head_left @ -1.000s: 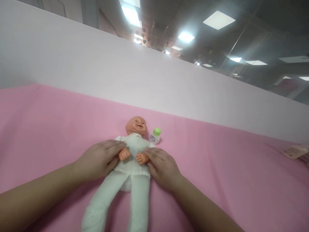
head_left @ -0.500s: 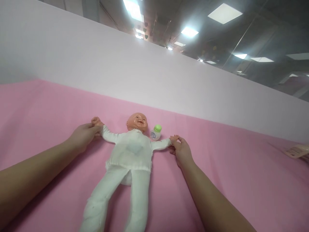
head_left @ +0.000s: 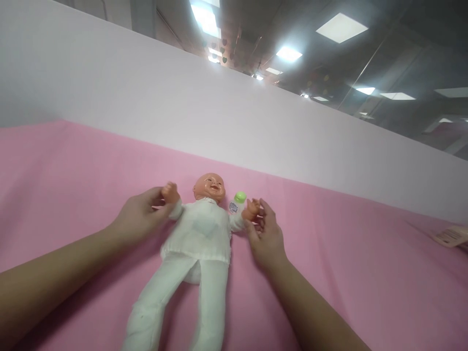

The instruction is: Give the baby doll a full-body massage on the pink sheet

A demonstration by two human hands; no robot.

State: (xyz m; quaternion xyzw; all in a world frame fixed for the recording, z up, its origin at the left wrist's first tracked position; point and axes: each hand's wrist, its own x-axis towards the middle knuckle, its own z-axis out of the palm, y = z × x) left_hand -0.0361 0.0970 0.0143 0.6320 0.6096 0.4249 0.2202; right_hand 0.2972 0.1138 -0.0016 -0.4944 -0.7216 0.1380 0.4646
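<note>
A baby doll [head_left: 199, 229] with a white cloth body and a hard plastic head lies on its back, its legs running toward me. My left hand [head_left: 141, 214] is closed around the doll's hand and wrist on the left side, thumb in front. On the other side my right hand [head_left: 266, 234] grips the doll's other hand between thumb and fingers. Both doll arms are bent upward, their plastic hands raised. A small clear bottle with a green cap [head_left: 238, 201] stands beside the doll's head, partly hidden behind the raised doll arm.
Pink cloth [head_left: 347, 263] covers the surface under the doll. A white wall or panel [head_left: 219, 117] rises behind it. At the far right edge lies a pale, flat object with printed marks [head_left: 451, 236], cut off by the frame.
Both my hands have moved inward, toward the doll's body. The doll's arms, stretched out sideways before, are now bent and lifted up.
</note>
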